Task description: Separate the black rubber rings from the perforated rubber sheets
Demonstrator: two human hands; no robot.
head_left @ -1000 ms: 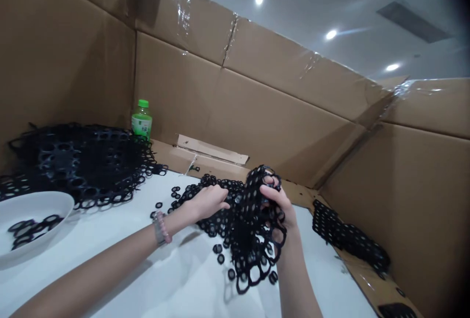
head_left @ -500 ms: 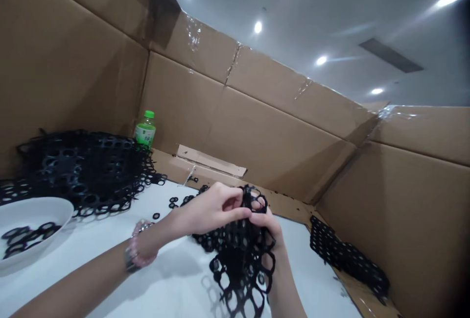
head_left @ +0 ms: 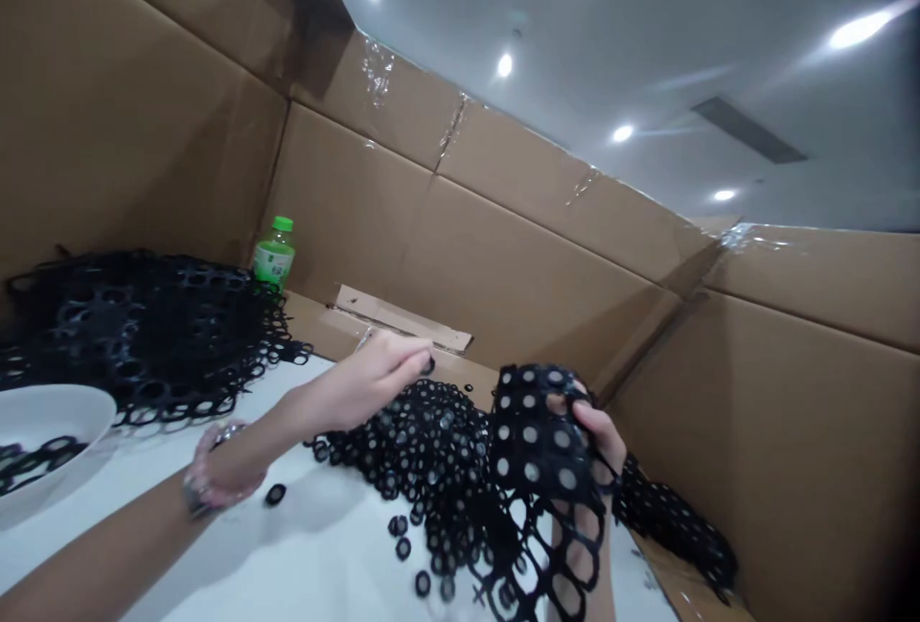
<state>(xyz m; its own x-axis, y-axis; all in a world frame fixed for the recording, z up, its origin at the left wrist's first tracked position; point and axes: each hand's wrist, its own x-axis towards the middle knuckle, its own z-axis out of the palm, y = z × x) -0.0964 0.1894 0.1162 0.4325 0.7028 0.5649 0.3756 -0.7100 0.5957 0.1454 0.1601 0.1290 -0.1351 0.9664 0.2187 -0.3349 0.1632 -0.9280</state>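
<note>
My right hand (head_left: 593, 440) is shut on a lifted piece of black perforated rubber mesh (head_left: 536, 449), which hangs down in front of the palm and hides most of the fingers. My left hand (head_left: 378, 373) is apart from it, its fingertips pinching a small black ring (head_left: 429, 366). Below my hands, a mound of the same black mesh (head_left: 409, 435) lies on a white sheet (head_left: 309, 392). Loose black rings (head_left: 274, 495) (head_left: 402, 549) are scattered close to the mound.
A big black mesh heap (head_left: 136, 334) lies at the left, by a white bowl (head_left: 43, 421) holding black rings. A green-capped bottle (head_left: 273, 256) stands in the corner. Cardboard walls (head_left: 446, 239) surround the area, with another black mesh strip (head_left: 679, 531) at the right.
My hands have separated: the left moved away toward the left with a small ring, and the right has raised the mesh. The view has tilted slightly.
</note>
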